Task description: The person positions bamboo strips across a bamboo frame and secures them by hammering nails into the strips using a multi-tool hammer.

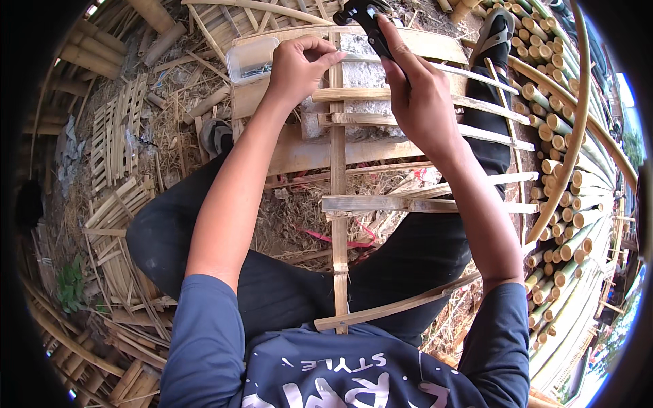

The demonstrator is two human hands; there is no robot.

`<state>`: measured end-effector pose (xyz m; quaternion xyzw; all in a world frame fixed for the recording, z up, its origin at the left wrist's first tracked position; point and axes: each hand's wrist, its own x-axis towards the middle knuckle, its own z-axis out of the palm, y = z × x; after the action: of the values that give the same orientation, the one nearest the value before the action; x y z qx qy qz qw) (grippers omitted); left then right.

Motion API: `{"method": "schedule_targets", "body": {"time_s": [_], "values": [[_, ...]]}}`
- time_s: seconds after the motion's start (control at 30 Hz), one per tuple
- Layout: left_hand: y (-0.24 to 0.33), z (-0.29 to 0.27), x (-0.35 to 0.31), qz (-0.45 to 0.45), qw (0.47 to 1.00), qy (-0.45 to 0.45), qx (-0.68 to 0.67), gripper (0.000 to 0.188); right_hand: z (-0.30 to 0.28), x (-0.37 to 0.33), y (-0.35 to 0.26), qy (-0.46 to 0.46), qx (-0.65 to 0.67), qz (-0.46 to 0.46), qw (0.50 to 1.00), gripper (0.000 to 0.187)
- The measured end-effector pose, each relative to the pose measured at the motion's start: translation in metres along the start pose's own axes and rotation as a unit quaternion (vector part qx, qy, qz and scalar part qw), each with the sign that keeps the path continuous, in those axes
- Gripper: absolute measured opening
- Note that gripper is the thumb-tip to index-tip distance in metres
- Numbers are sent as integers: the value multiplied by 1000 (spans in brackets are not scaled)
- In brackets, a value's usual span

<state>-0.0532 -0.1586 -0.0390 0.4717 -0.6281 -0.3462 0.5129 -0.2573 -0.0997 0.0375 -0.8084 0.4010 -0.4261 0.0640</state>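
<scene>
My left hand [297,71] is closed in a pinch at the far end of a long bamboo strip [338,163], beside the end of a crosswise slat [442,67]. What its fingertips hold is too small to make out. Just to the right, my right hand [425,102] grips a black hammer [373,32], its head raised above the far end of the strip. Several bamboo slats [367,94] lie across the long strip like rungs. Under the far rungs is a rough pale block [354,107]. A clear plastic box [232,66] holding small metal nails stands left of my left hand.
My bent legs [177,224] surround the frame. Stacked bamboo poles [568,204] fill the right side, with a bent pole [580,109] in front. Woven bamboo pieces [115,139] and scraps lie at left. A wooden plank [306,156] lies on the straw-covered ground.
</scene>
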Motion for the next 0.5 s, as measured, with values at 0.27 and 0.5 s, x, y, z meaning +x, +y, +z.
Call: {"method": "schedule_targets", "body": {"time_s": [0.27, 0.5], "values": [[-1, -1, -2, -1, 1000, 2, 13, 24, -6, -2, -6, -54, -30, 27, 998, 53], [-5, -1, -1, 6, 1000, 9, 26, 23, -7, -5, -3, -20, -21, 3, 1000, 54]]}}
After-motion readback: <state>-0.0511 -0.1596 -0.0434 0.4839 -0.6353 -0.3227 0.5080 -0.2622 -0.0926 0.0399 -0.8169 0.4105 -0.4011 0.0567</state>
